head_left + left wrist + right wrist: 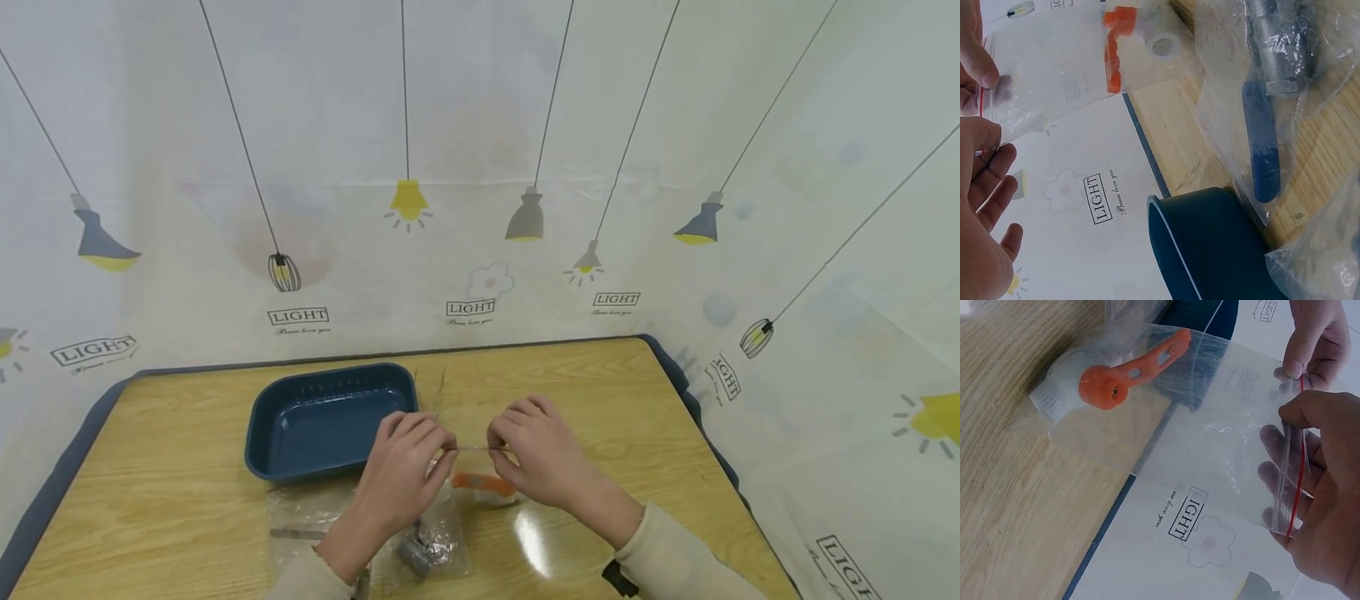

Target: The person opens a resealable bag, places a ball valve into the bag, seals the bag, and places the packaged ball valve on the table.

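Note:
Between my two hands hangs a clear zip bag (1235,437) with a red line along its closure. My left hand (405,467) pinches one end of that closure edge, and my right hand (543,454) pinches the other end, a short gap apart. At the bottom of the bag lies a white plastic valve (1063,387) with an orange lever handle (1104,387). In the head view the orange handle (483,482) shows just below the hands, low over the table. Whether the closure is sealed cannot be made out.
A dark blue tray (322,429) stands on the wooden table (165,500), left of my hands. Nearer me, partly behind my left forearm, lies a clear bag with a metal valve (1282,56) and its blue handle (1260,144). Another clear bag (1329,256) lies beside the tray.

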A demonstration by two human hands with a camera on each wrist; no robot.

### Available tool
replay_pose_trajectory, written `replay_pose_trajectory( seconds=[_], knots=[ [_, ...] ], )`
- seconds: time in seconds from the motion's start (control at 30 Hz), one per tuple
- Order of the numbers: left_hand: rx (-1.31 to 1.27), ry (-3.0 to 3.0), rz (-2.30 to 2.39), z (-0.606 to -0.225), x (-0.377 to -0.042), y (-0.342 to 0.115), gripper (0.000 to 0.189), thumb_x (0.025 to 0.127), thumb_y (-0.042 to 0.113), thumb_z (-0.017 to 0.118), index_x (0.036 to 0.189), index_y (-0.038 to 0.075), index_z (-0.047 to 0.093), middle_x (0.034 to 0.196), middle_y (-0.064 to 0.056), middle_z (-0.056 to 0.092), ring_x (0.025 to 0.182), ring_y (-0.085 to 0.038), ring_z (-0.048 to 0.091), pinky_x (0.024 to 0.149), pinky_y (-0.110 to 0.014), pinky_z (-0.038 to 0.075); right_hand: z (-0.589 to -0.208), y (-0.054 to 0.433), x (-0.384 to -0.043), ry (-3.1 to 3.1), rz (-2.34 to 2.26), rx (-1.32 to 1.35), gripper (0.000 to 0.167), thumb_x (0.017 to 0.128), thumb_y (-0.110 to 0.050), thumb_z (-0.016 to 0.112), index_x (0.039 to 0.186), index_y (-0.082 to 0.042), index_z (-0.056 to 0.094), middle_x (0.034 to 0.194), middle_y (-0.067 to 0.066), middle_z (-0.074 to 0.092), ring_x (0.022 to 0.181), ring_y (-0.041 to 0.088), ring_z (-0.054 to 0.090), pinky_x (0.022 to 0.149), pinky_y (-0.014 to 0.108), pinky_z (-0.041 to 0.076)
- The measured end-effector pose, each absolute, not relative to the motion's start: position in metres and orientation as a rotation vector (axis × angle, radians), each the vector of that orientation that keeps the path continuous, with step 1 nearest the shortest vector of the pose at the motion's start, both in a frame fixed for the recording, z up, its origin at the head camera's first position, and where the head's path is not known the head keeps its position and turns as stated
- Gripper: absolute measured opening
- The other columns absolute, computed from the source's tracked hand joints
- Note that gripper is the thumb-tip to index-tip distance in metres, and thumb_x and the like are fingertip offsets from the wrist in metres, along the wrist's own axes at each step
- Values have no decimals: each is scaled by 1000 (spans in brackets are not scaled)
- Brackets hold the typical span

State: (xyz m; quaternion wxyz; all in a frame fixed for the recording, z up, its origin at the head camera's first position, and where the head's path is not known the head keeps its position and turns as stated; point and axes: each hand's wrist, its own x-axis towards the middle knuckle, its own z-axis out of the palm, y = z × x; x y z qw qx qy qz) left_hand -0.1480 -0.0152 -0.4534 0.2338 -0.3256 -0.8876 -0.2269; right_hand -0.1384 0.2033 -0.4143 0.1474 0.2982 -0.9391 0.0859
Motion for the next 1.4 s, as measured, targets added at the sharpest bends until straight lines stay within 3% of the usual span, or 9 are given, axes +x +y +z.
replay_pose_trajectory(
  seconds=[1.4],
  knots=[
    [-857,-2430,-581,-456,-147,-18,7,87,23,72,85,26,66,86,12,67,98,-14,60,95,-44,40,-419,218,-137,-2639,211,836,15,82,-19,73,81,-23,60,80,-12,64,90,12,59,94,39,43]
  ],
)
